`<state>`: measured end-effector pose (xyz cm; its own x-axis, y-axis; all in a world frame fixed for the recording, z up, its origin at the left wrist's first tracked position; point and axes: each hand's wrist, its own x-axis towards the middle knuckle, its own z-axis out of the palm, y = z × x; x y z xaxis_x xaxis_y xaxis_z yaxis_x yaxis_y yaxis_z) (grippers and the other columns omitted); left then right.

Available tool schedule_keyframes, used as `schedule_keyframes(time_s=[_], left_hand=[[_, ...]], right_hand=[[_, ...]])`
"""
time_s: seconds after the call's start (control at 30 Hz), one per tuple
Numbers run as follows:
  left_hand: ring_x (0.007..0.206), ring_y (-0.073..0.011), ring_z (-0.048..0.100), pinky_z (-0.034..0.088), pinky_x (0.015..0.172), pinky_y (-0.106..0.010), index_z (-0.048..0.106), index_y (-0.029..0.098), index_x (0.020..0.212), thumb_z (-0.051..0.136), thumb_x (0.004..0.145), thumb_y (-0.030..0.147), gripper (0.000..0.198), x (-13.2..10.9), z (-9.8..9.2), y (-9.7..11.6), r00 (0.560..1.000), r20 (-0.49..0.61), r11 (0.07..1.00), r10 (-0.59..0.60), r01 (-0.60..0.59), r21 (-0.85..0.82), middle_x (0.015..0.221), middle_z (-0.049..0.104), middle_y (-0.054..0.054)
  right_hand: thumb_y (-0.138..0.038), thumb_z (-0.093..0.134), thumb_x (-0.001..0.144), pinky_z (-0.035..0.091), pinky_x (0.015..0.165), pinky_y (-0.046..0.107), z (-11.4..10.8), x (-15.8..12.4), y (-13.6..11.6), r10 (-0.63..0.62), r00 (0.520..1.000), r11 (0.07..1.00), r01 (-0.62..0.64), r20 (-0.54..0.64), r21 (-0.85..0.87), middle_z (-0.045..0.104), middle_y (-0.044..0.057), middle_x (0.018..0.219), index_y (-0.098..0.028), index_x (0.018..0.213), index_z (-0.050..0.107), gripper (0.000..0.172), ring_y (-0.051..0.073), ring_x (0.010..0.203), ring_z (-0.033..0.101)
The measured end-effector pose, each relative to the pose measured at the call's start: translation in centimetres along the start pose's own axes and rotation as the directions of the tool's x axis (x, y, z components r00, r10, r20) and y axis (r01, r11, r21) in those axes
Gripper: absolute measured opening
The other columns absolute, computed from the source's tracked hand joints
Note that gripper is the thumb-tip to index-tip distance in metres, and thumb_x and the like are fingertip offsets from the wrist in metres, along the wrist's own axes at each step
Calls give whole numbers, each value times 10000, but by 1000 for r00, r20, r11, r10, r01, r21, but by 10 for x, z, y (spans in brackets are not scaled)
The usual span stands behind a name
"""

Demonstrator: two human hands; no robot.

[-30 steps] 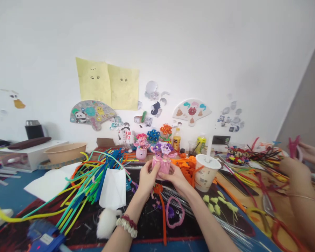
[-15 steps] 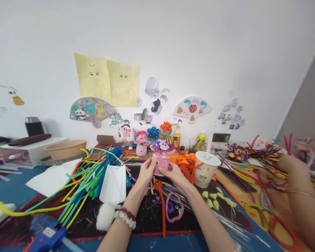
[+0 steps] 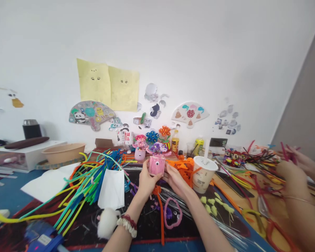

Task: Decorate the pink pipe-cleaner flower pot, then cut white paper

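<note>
A small pink flower pot (image 3: 156,166), its walls ribbed like pipe cleaners, has one googly eye on the front and purple flowers (image 3: 157,147) on top. My left hand (image 3: 147,179) is closed around its left side and base, thumb low on the front. At the right side, my right hand (image 3: 177,179) has its curled fingers against the pot; some fingertips are hidden behind it. Below my hands lie an orange pipe cleaner (image 3: 161,218) and a pink pipe-cleaner loop (image 3: 166,213). A similar pink pot (image 3: 140,154) stands behind on the left.
Bundled pipe cleaners (image 3: 88,190) and a white paper (image 3: 111,190) lie left, with a blue glue gun (image 3: 43,238) in front. To the right stand a paper cup (image 3: 203,178) with a straw and orange pieces (image 3: 182,169). Another person's arm (image 3: 295,196) works near scissors (image 3: 278,234).
The pink pot has turned so its eye faces me more squarely. My right thumb has left the pot's front and sits at its right side. The view has shifted slightly.
</note>
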<state>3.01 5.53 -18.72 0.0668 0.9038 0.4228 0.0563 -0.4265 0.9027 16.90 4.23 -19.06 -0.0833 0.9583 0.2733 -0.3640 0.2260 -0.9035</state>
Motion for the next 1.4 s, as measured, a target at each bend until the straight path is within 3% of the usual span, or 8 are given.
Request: schedule_keyframes(time_s=[0.1, 0.23, 0.6, 1.07, 1.4], left_hand=[[1146, -264, 561, 451, 975, -524, 505, 188, 1284, 623, 879, 320, 441, 0, -2, -4, 996, -70, 995, 45, -39, 89, 1301, 550, -95], [1120, -256, 576, 471, 953, -507, 508, 186, 1275, 613, 886, 322, 426, 1, -2, -8, 992, -79, 986, 100, -88, 140, 1285, 560, -94], [1133, -258, 571, 472, 956, -510, 502, 190, 1286, 603, 893, 333, 430, 4, -2, -14, 982, 25, 978, 189, -190, 85, 1306, 548, -97], [1093, -241, 595, 507, 914, -477, 532, 185, 1250, 596, 900, 326, 382, 6, -4, -10, 997, 56, 998, 56, -55, -13, 1260, 579, -90], [1117, -248, 583, 492, 935, -490, 540, 183, 1242, 601, 897, 324, 378, 3, -1, 2, 998, 64, 999, 23, -20, -47, 1276, 573, -91]], right_hand=[[-485, 756, 734, 473, 977, 467, 3, -1, 1, -30, 999, 998, 31, 15, -52, 686, 66, 1224, -273, 1216, 635, 541, 276, 1105, 645], [-347, 844, 638, 405, 1065, 472, 8, 1, 8, -108, 994, 987, 109, 7, -116, 605, 63, 1347, -258, 1308, 567, 730, 284, 1197, 590], [-299, 827, 610, 475, 1004, 460, 4, 8, 24, -203, 977, 957, 184, -64, -225, 617, 125, 1314, -211, 1374, 473, 847, 294, 1177, 608], [-253, 831, 554, 554, 879, 452, 0, 10, 27, -255, 954, 910, 183, -154, -372, 712, 145, 1125, -170, 1285, 552, 787, 303, 977, 701], [-227, 855, 480, 525, 914, 472, -1, 10, 23, -247, 947, 916, 158, -208, -369, 714, 143, 1133, -173, 1219, 592, 786, 335, 1014, 685]])
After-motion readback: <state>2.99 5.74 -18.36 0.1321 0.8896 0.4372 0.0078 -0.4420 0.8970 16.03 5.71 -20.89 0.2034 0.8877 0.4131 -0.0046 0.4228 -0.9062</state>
